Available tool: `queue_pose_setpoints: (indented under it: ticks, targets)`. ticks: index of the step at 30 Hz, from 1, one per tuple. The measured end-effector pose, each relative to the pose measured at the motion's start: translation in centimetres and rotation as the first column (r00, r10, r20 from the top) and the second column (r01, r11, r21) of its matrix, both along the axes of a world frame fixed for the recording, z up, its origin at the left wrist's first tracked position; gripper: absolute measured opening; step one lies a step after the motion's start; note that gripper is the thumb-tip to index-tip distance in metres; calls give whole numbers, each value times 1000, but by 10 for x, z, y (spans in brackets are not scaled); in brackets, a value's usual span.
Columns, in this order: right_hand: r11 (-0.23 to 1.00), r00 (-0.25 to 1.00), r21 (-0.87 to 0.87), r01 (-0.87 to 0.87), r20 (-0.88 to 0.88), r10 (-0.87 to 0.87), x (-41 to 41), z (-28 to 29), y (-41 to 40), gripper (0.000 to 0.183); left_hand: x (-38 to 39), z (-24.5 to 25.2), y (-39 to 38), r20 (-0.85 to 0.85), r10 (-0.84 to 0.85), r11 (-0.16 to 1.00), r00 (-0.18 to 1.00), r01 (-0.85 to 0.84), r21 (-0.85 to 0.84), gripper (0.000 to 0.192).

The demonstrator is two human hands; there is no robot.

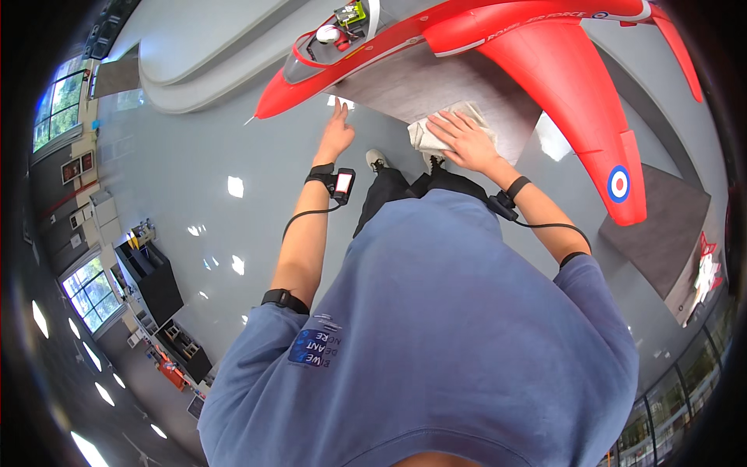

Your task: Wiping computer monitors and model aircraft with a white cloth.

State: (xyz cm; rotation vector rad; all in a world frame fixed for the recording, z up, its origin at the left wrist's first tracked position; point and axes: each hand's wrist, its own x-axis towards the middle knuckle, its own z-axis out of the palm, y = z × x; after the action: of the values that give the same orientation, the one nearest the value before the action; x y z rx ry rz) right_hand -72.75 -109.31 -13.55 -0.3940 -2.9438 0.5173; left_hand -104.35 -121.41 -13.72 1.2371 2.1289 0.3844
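My right hand [464,140] lies with spread fingers over a folded off-white cloth [421,135], which overlaps my shoe in the picture. What the cloth touches underneath is hidden. Out to the left, my left hand [337,133] holds nothing; two fingers point forward, close together, and the others are partly curled. Beyond it is the nose [280,99] of a large red model jet. I cannot tell whether this hand touches it. The jet's cockpit holds a pilot figure [328,35] in a white helmet and a yellow-green component [350,13]. Its swept wing [575,87], with a roundel, reaches past my right hand.
A brown-grey panel [397,82] lies below the jet, and another [653,227] is at the right. A curved white platform [192,70] runs behind the nose. A red-and-white object [707,271] stands far right. Dark cabinets [153,283] line the left side. Cables run along both forearms.
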Motion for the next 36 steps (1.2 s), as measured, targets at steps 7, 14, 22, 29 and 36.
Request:
queue_pose_setpoints:
  ticks: [7, 14, 22, 29, 36]
  targets:
    - [987, 985, 79, 140, -117, -130, -55, -20, 15, 60, 8, -4, -27, 74, 77, 995, 994, -72, -66, 63]
    - [833, 829, 32, 553, -121, -546, -165, -31, 76, 46, 1, 29, -27, 128, 327, 932, 936, -342, 122, 59]
    - [911, 901, -34, 410, -139, -411, -189, -30, 77, 50, -2, 80, -15, 20, 492, 815, 870, -469, 342, 19]
    - [988, 977, 118, 102, -196, -78, -142, -38, 29, 61, -17, 105, 11, -434, 425, 800, 794, -105, 590, 52]
    - [981, 961, 25, 190, -208, -181, -121, -42, 28, 58, -63, 104, 13, -367, 172, 978, 914, -113, 177, 106]
